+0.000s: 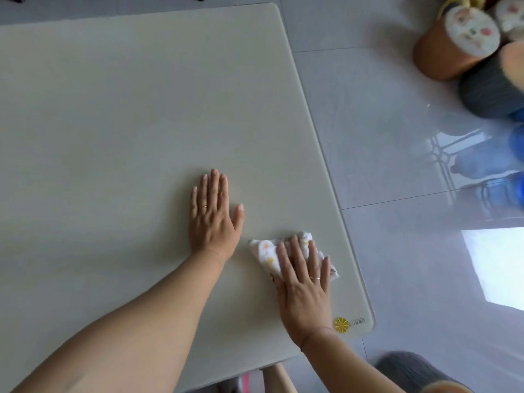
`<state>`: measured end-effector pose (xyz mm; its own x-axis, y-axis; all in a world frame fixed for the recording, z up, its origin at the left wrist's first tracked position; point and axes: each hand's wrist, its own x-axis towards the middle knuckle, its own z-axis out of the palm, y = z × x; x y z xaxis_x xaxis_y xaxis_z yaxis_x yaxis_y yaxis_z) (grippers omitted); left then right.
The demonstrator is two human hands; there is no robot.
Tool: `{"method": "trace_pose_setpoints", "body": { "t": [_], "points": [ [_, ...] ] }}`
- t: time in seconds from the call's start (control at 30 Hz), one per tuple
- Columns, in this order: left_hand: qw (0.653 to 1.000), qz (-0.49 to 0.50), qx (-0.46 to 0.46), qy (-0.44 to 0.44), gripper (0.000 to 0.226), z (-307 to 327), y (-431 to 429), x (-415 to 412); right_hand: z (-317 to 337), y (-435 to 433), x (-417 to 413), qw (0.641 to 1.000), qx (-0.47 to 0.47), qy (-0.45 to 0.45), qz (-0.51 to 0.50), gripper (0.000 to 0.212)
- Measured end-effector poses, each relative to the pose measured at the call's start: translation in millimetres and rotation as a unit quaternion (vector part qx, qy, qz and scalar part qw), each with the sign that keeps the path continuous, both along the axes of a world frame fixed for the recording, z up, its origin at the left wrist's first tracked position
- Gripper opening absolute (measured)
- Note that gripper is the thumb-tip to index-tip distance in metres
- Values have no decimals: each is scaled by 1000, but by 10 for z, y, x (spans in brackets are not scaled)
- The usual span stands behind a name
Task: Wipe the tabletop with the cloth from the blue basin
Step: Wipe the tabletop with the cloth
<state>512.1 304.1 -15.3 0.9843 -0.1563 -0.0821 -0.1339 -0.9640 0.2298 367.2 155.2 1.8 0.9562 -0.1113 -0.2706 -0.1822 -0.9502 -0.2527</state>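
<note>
A pale grey-beige tabletop point(127, 114) fills most of the view. A small white cloth point(265, 251) with yellow flower prints lies on it near the right edge. My right hand point(304, 282) presses flat on the cloth with straight fingers. My left hand point(214, 214) rests flat on the bare tabletop just left of the cloth, fingers spread and straight. The blue basin is not clearly in view.
The table's right edge point(326, 154) runs diagonally, with a yellow sticker point(341, 324) near its front right corner. Glossy grey floor tiles point(397, 251) lie to the right. Round stools point(456, 41) stand at the top right. Blurred blue objects point(513, 146) sit at the far right.
</note>
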Motion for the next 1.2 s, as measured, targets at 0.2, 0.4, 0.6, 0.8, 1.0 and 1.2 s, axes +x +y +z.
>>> {"method": "trace_pose_setpoints", "body": {
  "t": [0.2, 0.4, 0.6, 0.8, 1.0, 1.2],
  "points": [
    [998, -46, -33, -2, 65, 67, -131, -929, 23, -654, -82, 1000, -21, 9, -10, 53],
    [998, -48, 0, 37, 64, 24, -230, -1568, 21, -7, -444, 991, 6, 17, -134, 57],
    [998, -44, -5, 53, 69, 36, -241, -1570, 48, -488, -697, 998, -26, 6, 52, 53],
    [999, -37, 0, 34, 67, 6, -249, -1568, 37, -264, -717, 977, 5, 26, -213, 54],
    [999, -35, -4, 10, 66, -1, -244, -1572, 99, -353, -1045, 995, 2, 16, 102, 52],
    [999, -35, 1, -10, 66, -28, -242, -1579, 151, -685, -1037, 1000, -16, 22, -9, 55]
  ]
}}
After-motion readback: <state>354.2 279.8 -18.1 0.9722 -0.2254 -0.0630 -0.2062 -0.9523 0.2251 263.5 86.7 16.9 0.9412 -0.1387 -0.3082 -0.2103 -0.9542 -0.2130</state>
